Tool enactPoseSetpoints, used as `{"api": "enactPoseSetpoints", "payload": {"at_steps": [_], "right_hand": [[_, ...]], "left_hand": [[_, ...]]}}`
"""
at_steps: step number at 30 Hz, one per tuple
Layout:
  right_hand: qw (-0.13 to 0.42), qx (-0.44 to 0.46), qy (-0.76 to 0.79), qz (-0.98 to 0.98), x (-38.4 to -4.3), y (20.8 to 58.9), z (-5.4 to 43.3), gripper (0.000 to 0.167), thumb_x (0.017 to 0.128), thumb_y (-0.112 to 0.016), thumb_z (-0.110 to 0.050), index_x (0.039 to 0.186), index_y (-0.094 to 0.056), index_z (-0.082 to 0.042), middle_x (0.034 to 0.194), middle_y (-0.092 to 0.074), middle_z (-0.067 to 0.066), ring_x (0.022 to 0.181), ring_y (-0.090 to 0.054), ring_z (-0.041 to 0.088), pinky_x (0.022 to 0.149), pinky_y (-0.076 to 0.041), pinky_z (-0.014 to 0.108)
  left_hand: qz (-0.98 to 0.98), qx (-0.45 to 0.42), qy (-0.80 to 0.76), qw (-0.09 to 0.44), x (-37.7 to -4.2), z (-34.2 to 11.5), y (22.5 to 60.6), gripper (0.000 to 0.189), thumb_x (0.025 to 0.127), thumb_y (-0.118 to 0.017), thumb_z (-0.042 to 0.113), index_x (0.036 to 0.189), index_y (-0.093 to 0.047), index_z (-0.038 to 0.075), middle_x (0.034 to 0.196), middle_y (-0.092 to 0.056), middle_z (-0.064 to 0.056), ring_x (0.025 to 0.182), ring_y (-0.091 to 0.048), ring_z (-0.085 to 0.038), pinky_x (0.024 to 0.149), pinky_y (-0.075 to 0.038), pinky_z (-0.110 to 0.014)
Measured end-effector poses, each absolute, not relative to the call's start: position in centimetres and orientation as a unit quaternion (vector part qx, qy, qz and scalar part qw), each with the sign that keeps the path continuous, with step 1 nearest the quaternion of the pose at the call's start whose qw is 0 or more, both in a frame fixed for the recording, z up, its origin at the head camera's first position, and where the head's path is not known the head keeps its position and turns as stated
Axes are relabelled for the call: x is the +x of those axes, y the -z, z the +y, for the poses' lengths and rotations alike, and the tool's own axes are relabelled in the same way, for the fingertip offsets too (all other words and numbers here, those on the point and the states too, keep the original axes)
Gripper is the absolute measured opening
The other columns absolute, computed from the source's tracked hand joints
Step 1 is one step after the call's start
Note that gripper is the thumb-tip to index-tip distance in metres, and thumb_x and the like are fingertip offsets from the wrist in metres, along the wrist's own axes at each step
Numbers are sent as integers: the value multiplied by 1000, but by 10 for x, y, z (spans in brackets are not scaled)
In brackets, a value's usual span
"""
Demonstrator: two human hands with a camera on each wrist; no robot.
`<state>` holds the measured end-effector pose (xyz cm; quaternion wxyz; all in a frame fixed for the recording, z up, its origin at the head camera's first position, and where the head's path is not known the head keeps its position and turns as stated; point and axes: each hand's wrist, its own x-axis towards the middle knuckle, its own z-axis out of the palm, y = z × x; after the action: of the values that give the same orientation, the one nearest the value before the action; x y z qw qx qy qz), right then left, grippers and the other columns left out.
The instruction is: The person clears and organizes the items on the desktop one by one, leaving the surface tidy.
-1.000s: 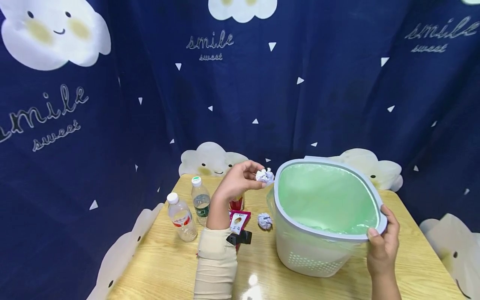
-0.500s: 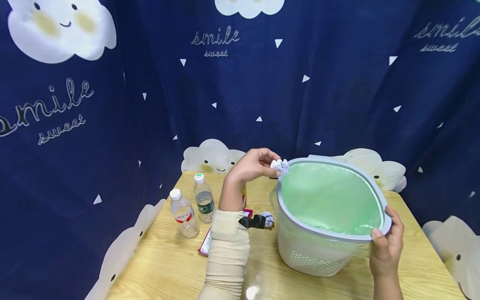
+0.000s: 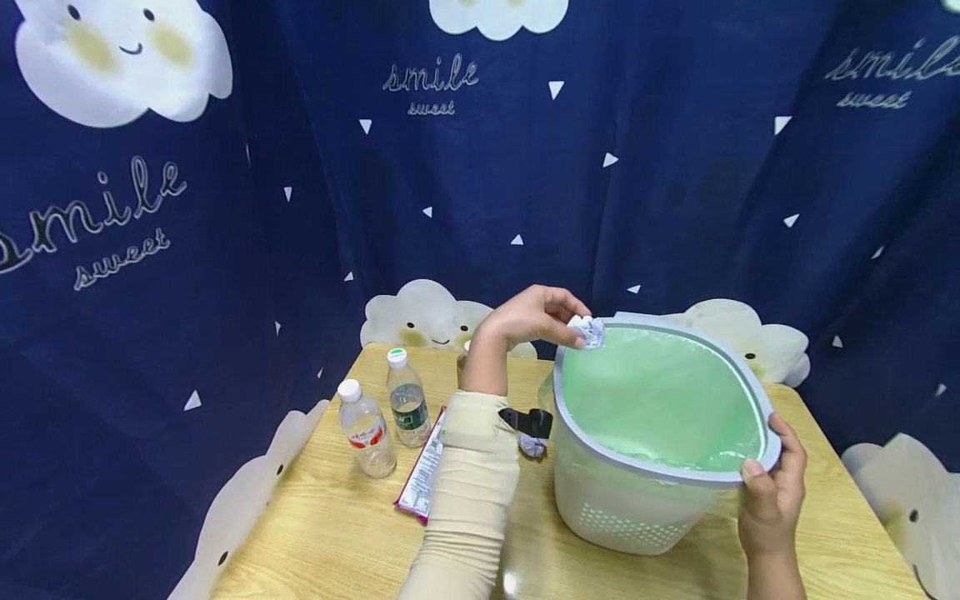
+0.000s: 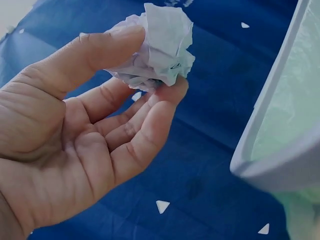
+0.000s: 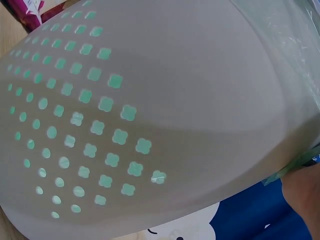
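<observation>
My left hand [image 3: 528, 317] pinches a crumpled paper ball [image 3: 588, 332] between thumb and fingertips. In the head view the ball overlaps the far left rim of a pale grey trash bin; whether they touch I cannot tell. The left wrist view shows the thumb on one side of the paper ball [image 4: 167, 42] and the fingers beneath. Green plastic liner [image 3: 660, 400] covers the inside of the trash bin [image 3: 592, 492] and folds over its rim. My right hand [image 3: 776, 492] grips the right corner of the rim, thumb on the near side. The perforated bin wall [image 5: 200, 75] fills the right wrist view.
Another crumpled paper ball [image 3: 532, 448] lies left of the bin, partly hidden by a black wrist strap [image 3: 531, 422]. Two plastic bottles [image 3: 367, 433] stand on the wooden table [image 3: 322, 533] at left. Near them lies a snack packet [image 3: 420, 482], partly behind the left sleeve.
My left hand has carried the paper ball right and slightly up, from beside the bin to over its far left rim. The right hand keeps its grip on the rim.
</observation>
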<state>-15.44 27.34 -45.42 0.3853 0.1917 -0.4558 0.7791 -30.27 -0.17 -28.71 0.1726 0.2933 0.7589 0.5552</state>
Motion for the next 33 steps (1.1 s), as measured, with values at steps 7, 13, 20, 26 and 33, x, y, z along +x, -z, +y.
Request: {"api": "enactPoseSetpoints", "payload": {"at_steps": [7, 13, 20, 26, 33], "right_hand": [[388, 185, -772, -468, -151, 456, 278, 58, 76, -39, 9, 134, -36, 8, 131, -34, 23, 116, -39, 26, 93, -37, 22], [380, 194, -778, -461, -153, 453, 278, 58, 76, -39, 10, 134, -35, 8, 130, -34, 24, 116, -39, 26, 93, -37, 23], [380, 194, -778, -461, -154, 452, 275, 58, 75, -39, 9, 133, -37, 7, 129, -35, 23, 113, -43, 25, 90, -39, 22], [381, 195, -775, -466, -154, 451, 276, 58, 76, -40, 9, 134, -37, 7, 131, -34, 23, 115, -42, 25, 91, -38, 22], [382, 190, -777, -463, -153, 451, 277, 57, 76, -41, 9, 133, -38, 6, 130, -36, 22, 115, -42, 25, 91, -38, 22]], "left_hand": [[723, 287, -569, 267, -317, 25, 291, 33, 73, -72, -11, 102, -62, -2, 85, -63, -10, 74, -59, -16, 72, -51, -35], [700, 270, -576, 326, -327, 38, 295, 30, 74, -68, -16, 99, -62, 0, 81, -61, -10, 71, -58, -18, 70, -50, -35], [707, 248, -563, 349, -331, 46, 299, 30, 73, -68, -17, 97, -62, 0, 77, -60, -10, 64, -55, -17, 59, -47, -29], [722, 249, -549, 340, -331, 53, 303, 31, 72, -71, -15, 98, -63, 1, 76, -60, -8, 63, -56, -16, 61, -47, -28], [721, 246, -551, 339, -329, 58, 301, 31, 73, -70, -14, 98, -63, 2, 77, -60, -8, 65, -56, -16, 61, -47, -29]]}}
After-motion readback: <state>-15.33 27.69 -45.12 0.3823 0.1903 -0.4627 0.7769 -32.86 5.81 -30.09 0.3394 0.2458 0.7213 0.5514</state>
